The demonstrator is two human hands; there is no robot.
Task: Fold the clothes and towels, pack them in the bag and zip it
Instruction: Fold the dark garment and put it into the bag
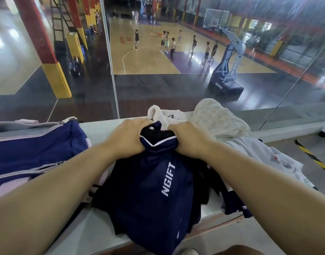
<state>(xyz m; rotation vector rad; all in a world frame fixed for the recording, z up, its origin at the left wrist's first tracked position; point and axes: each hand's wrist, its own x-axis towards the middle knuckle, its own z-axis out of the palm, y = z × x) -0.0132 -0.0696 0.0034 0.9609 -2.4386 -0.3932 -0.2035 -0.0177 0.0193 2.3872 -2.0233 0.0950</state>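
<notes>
Courtside ledge [102, 126]: both hands, left hand [128, 135] and right hand [189, 139], bunch the navy jersey's [154, 183] collar, probably lifting it to fold, right of the navy duffel bag [32, 144].

Navy jersey [154, 184] is smooth, faintly shiny cloth; the towel [216, 118] is rough cream terry; the bag [29, 144] is matt woven fabric.

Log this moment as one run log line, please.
step: folding | left hand and right hand: grip shut on navy jersey | bag: left of jersey, nothing packed visibly | white towels: piled behind, unfolded
</notes>
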